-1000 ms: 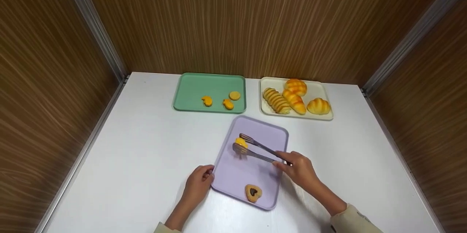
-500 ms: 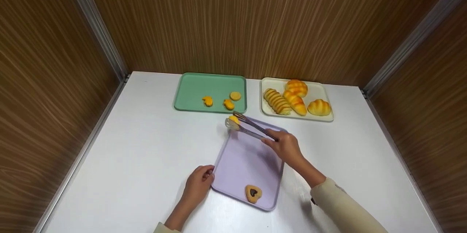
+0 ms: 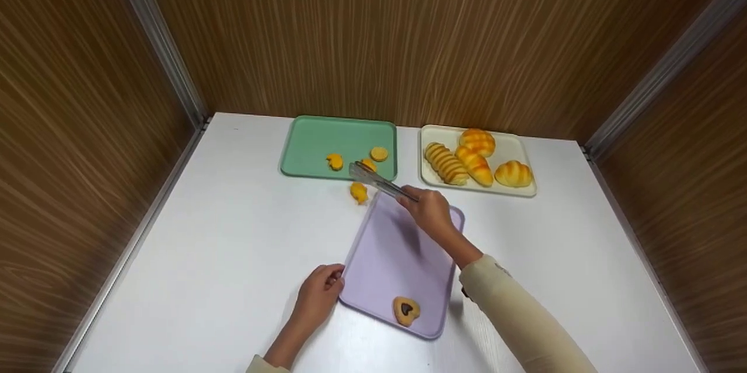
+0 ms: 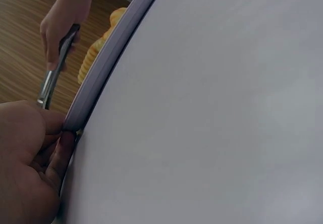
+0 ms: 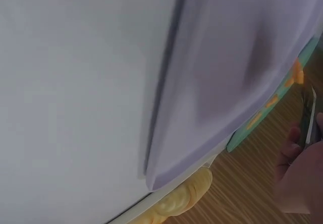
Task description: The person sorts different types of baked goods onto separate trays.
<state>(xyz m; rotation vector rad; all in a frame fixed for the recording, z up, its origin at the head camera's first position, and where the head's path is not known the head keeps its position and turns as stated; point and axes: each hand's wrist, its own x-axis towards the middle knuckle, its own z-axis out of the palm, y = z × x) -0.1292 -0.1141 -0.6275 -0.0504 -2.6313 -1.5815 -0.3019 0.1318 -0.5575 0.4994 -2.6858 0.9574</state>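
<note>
My right hand (image 3: 430,209) grips a pair of dark tongs (image 3: 385,183) above the far end of the purple tray (image 3: 402,244). The tongs' tips reach over the front rim of the green tray (image 3: 335,128). A small yellow-orange piece (image 3: 358,192) is below the tips, apart from them, between the two trays; whether it touches the table, I cannot tell. My left hand (image 3: 318,297) pinches the purple tray's left rim; in the left wrist view, fingers (image 4: 60,153) meet that rim. A cookie with a dark heart centre (image 3: 406,310) lies at the tray's near end.
On the green tray are an orange piece (image 3: 334,161), another orange piece (image 3: 369,165) partly behind the tongs, and a round cookie (image 3: 379,154). To its right, a cream tray (image 3: 513,142) holds several breads (image 3: 475,166). Wood-patterned walls (image 3: 373,40) enclose the white table (image 3: 233,233).
My right hand has moved away and to the left with the tongs, carrying the yellow-orange piece off the purple tray. The piece has come out of the tongs. My left hand stays put.
</note>
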